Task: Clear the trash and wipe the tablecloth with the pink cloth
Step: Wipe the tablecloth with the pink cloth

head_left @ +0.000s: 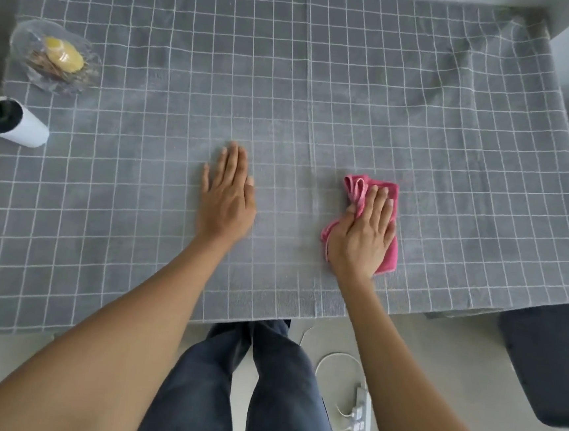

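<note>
Pink cloth point(388, 255) under right hand point(364, 236), fingers point(385, 207) flat, pressing; left hand point(228, 193) flat on tablecloth point(421, 131).

clear glass bowl point(32, 55): far left, holding a yellow round object point(65, 53)
white cylindrical vase point(29, 127): left edge
white power strip point(362, 416): floor, with white cable point(327, 358)

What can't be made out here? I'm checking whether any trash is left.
Head view only:
- Glass bowl: its brownish contents are blurred.
- White vase: cut off by the left edge.
- Tablecloth under the pink cloth and both hands: hidden.
- Dark objects at the right edge: cropped.
</note>
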`<state>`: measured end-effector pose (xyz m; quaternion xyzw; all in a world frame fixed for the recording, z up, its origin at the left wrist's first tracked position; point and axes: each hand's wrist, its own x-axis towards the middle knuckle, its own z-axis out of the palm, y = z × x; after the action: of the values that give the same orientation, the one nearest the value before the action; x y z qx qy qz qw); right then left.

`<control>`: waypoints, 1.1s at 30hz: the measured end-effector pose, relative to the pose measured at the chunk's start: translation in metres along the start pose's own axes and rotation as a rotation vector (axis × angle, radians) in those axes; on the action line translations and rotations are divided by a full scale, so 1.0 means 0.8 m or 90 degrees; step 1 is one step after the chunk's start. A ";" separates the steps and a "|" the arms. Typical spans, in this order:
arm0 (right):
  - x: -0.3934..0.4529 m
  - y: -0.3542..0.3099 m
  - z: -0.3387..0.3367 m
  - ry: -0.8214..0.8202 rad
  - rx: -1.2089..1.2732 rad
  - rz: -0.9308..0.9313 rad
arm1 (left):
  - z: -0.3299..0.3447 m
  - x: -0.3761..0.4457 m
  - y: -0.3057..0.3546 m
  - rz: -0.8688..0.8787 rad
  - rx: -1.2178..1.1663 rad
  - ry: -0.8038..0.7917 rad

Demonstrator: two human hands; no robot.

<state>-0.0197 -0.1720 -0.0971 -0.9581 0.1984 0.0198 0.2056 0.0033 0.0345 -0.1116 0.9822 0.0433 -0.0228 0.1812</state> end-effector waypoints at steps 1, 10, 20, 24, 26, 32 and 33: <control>-0.019 -0.009 0.005 -0.021 -0.011 -0.032 | -0.001 -0.001 -0.001 0.010 -0.013 -0.012; -0.087 -0.011 0.015 -0.140 -0.040 -0.344 | -0.012 -0.088 -0.047 0.023 0.006 -0.007; -0.032 -0.033 0.008 -0.106 -0.023 -0.078 | -0.017 -0.093 -0.033 -0.032 -0.004 -0.052; -0.031 -0.033 0.001 -0.154 -0.053 -0.097 | -0.020 -0.095 -0.020 -0.068 0.000 -0.077; -0.032 -0.027 -0.012 -0.181 -0.054 -0.127 | -0.024 -0.095 -0.013 -0.092 0.019 -0.111; -0.041 0.015 -0.056 -0.265 -0.042 -0.196 | -0.049 -0.100 0.030 -0.029 0.034 -0.193; -0.046 0.027 -0.062 -0.275 -0.056 -0.211 | -0.049 -0.107 0.040 -0.007 0.030 -0.197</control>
<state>-0.0643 -0.1961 -0.0560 -0.9590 -0.0108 0.1986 0.2021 -0.0778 0.0127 -0.0584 0.9707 0.0199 -0.1756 0.1627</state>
